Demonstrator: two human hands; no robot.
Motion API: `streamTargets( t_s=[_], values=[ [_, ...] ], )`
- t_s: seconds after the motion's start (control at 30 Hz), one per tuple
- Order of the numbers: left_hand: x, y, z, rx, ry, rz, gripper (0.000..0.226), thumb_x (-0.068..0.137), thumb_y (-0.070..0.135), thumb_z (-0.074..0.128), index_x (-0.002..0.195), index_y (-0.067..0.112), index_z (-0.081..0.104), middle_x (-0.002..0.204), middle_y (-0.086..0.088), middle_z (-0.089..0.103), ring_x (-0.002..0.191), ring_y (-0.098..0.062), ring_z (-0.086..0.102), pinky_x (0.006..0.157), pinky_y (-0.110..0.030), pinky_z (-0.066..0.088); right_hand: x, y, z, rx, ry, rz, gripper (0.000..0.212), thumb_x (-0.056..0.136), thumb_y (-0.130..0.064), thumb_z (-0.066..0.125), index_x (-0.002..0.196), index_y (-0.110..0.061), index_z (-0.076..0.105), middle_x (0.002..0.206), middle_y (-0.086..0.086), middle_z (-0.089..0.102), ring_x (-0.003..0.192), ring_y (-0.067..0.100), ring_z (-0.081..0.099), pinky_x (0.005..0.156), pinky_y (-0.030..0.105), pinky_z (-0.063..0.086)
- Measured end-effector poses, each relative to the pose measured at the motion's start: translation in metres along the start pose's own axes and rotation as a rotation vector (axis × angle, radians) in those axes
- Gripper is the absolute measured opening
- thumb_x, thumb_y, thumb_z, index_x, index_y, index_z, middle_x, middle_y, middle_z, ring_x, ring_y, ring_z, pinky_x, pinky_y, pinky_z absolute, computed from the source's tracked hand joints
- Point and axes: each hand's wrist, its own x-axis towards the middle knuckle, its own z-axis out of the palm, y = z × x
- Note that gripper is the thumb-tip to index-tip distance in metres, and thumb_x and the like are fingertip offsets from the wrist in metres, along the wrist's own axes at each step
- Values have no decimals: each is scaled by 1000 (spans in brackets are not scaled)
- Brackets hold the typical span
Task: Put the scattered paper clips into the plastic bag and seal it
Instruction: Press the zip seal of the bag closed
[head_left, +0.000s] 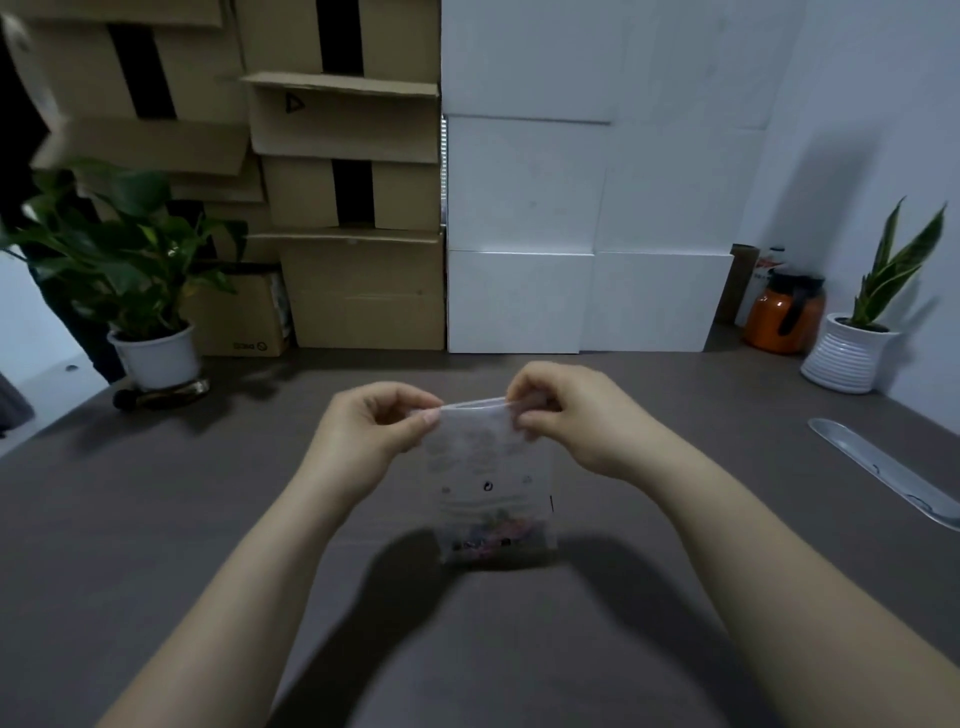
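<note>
A small clear plastic bag (485, 478) with faint print hangs upright above the dark table (156, 519). Coloured paper clips (491, 538) lie bunched at its bottom. My left hand (376, 431) pinches the bag's top strip at its left end. My right hand (563, 415) pinches the same strip at its right end. The strip runs taut between the two hands. I cannot tell whether the strip is pressed closed along its length. No loose clips show on the table.
Cardboard boxes (343, 208) and white boxes (582, 291) stand stacked at the table's back. A leafy potted plant (150, 312) is at back left. An orange jug (784, 317) and a ribbed white plant pot (847, 358) are at back right. A silver cable slot (883, 467) lies on the right.
</note>
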Motion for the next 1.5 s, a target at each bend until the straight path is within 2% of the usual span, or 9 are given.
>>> streamTargets(
  t_s=[0.13, 0.27, 0.4, 0.57, 0.7, 0.87, 1.13, 1.3, 1.5],
  values=[
    [-6, -6, 9, -155, -35, -62, 31, 82, 20, 76, 111, 27, 68, 83, 5, 72, 74, -3, 67, 63, -15, 51, -4, 14, 9, 89, 104, 38, 29, 80, -20, 69, 89, -37, 46, 64, -12, 67, 63, -8, 61, 52, 7, 38],
    [-23, -34, 34, -205, -229, -289, 24, 84, 15, 72, 107, 7, 70, 99, -9, 76, 92, -23, 72, 77, -30, 58, -11, 29, 26, 561, 147, 169, 39, 80, -23, 70, 115, -25, 52, 87, -4, 72, 82, 5, 66, 73, 23, 46],
    [-29, -50, 47, -368, -94, -343, 15, 88, 10, 67, 95, -3, 72, 83, -14, 77, 75, -29, 72, 68, -33, 61, -33, 52, 62, 920, -87, 301, 41, 80, -22, 70, 119, -12, 58, 107, 9, 70, 97, 23, 67, 84, 37, 50],
    [-40, -50, 55, -417, -98, -317, 30, 76, 31, 73, 85, 2, 76, 84, -17, 76, 76, -25, 74, 65, -28, 57, -45, 67, 89, 870, -6, 361, 23, 79, -5, 68, 102, -1, 69, 100, 19, 72, 94, 35, 68, 86, 42, 55],
    [-44, -53, 58, -344, -67, -293, 17, 76, 20, 76, 66, 6, 75, 69, -14, 75, 59, -20, 71, 50, -24, 53, -45, 71, 90, 926, 45, 405, 12, 75, -9, 74, 87, -10, 73, 90, 12, 75, 83, 27, 72, 66, 32, 58],
    [-41, -34, 50, -413, -56, -277, 18, 81, 25, 73, 79, 8, 74, 72, -12, 74, 57, -23, 71, 45, -28, 53, -39, 68, 83, 1012, 41, 377, 19, 73, -19, 76, 86, -5, 71, 87, 23, 71, 80, 33, 68, 76, 47, 57],
    [-38, -20, 51, -392, 14, -178, 10, 88, 15, 65, 87, 13, 75, 68, -4, 74, 44, -12, 62, 36, -20, 44, -24, 47, 63, 1060, 109, 326, 6, 80, -11, 69, 83, -11, 74, 78, 7, 72, 71, 19, 70, 63, 28, 58],
    [-40, -22, 43, -357, -24, -115, 22, 86, 34, 65, 96, 16, 73, 90, -6, 77, 69, -22, 72, 53, -27, 53, -25, 42, 58, 961, 55, 253, 17, 81, -29, 68, 96, -23, 72, 91, 0, 75, 83, 18, 71, 63, 24, 53],
    [-29, -10, 40, -402, 30, -59, 18, 89, 26, 65, 95, 12, 73, 86, -6, 77, 67, -19, 71, 49, -23, 50, -19, 31, 49, 955, 116, 198, 26, 79, -40, 67, 95, -19, 72, 82, 0, 73, 75, 15, 68, 62, 25, 52]
  ],
)
